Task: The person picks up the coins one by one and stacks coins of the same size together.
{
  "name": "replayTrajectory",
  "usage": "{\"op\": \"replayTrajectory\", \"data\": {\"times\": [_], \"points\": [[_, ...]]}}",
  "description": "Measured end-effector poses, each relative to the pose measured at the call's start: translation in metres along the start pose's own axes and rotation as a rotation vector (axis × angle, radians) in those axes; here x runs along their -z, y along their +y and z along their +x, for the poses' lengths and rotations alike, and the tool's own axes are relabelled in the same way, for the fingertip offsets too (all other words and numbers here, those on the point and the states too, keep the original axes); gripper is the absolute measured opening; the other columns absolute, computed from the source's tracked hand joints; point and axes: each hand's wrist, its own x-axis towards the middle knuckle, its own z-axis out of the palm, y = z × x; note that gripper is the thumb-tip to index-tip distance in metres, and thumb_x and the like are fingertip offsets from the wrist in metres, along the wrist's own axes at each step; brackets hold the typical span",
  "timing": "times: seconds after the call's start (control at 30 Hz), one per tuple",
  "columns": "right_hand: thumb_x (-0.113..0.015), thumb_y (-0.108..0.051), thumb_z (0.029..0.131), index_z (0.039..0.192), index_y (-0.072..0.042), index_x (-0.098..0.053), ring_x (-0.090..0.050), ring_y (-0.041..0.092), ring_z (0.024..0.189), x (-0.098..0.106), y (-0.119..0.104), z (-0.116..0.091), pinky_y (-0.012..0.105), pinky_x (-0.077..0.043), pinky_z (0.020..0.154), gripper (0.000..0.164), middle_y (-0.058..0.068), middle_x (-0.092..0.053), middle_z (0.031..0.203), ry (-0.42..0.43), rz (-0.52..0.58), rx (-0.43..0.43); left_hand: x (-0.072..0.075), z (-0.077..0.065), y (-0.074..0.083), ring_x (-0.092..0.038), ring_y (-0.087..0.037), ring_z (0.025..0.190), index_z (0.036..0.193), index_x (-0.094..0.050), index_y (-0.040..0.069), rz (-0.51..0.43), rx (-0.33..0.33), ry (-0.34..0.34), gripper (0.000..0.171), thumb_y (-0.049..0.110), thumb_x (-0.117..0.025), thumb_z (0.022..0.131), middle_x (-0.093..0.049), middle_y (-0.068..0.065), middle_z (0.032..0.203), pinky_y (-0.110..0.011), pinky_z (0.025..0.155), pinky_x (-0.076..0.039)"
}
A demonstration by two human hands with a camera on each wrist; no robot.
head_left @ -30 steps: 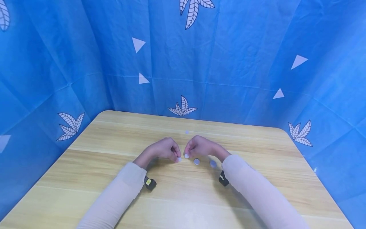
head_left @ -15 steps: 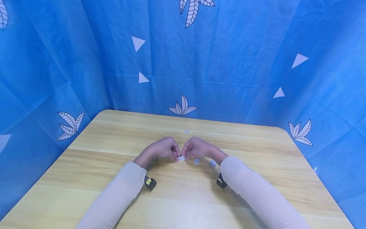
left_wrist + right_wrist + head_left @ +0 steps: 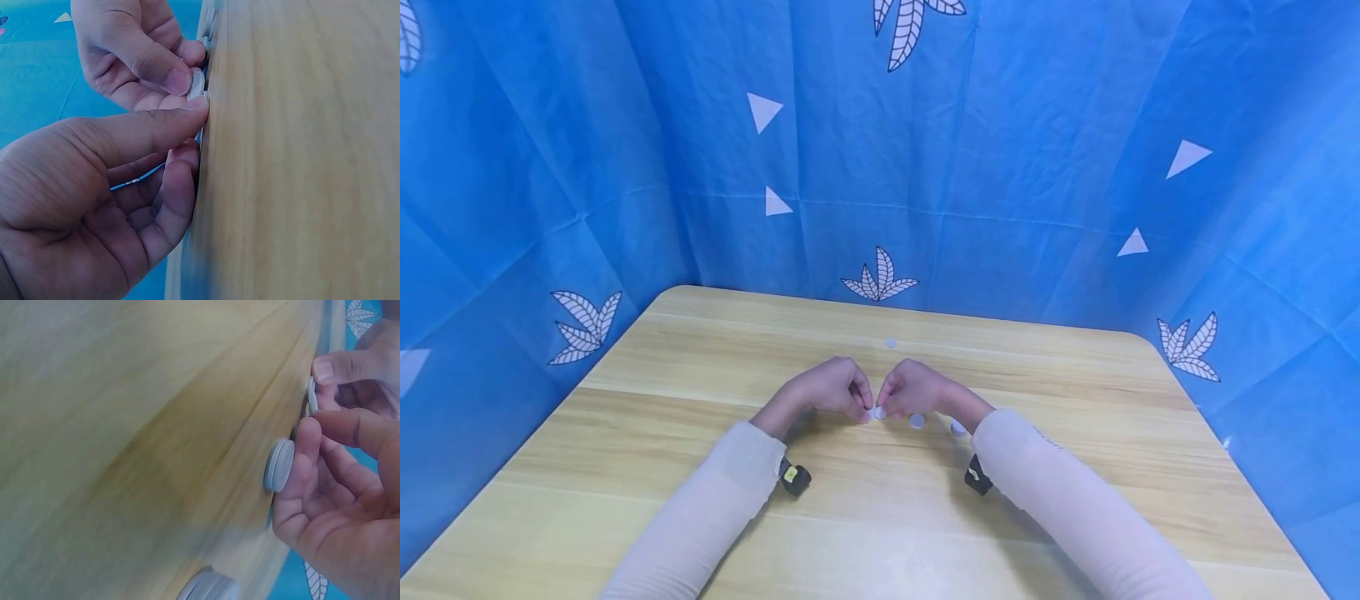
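Observation:
In the head view my left hand (image 3: 835, 389) and right hand (image 3: 916, 388) meet fingertip to fingertip low over the wooden table. The right thumb and fingers pinch a thin white disc (image 3: 197, 84), tilted on its edge in the left wrist view. Another white disc (image 3: 312, 394) is pinched by the left thumb and fingers, right at the tabletop. Beside the right hand's curled fingers sits a short stack of grey-white discs (image 3: 279, 465). Much of both pinched discs is hidden behind the fingers.
A second stack of discs (image 3: 958, 427) stands near the right wrist, under the forearm's edge. Farther back lies one small pale disc (image 3: 891, 343). The light wooden table (image 3: 865, 517) ends against a blue patterned curtain (image 3: 1000, 150).
My right hand has moved left with its disc, up to the left hand's disc, and then stays there. The left hand has hardly moved.

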Motion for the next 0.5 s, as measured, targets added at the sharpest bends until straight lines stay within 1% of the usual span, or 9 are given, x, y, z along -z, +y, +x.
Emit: {"op": "replayTrajectory", "data": {"times": [0.17,0.33,0.5], "points": [[-0.071,-0.002,0.089,0.089,-0.005,-0.076,-0.057,0.014,0.061,-0.004,-0.004,0.000,0.023,-0.047,0.059,0.006,0.008,-0.070,0.071,0.032,-0.002,-0.038,0.001,0.000,0.001,-0.062,-0.013,0.073,0.082,-0.076,0.013,0.026,0.000,0.002,0.013,0.011,-0.089,0.079,-0.070,0.005,0.077,-0.027,0.070,-0.053],[-0.070,-0.001,0.088,0.085,-0.005,-0.076,-0.058,0.013,0.061,-0.007,-0.007,0.001,0.024,-0.049,0.062,0.008,0.008,-0.071,0.070,0.062,-0.007,-0.063,0.000,0.001,0.000,-0.062,-0.013,0.071,0.080,-0.076,0.013,0.032,-0.001,0.008,0.014,0.012,-0.090,0.078,-0.070,0.005,0.075,-0.027,0.067,-0.053],[-0.070,-0.001,0.086,0.082,-0.006,-0.076,-0.057,0.012,0.060,-0.011,-0.010,0.004,0.023,-0.048,0.059,0.009,0.005,-0.070,0.069,0.092,-0.009,-0.084,0.000,0.002,-0.003,-0.061,-0.012,0.069,0.080,-0.076,0.013,0.035,-0.003,0.011,0.013,0.011,-0.090,0.078,-0.070,0.005,0.074,-0.026,0.065,-0.053]]}}
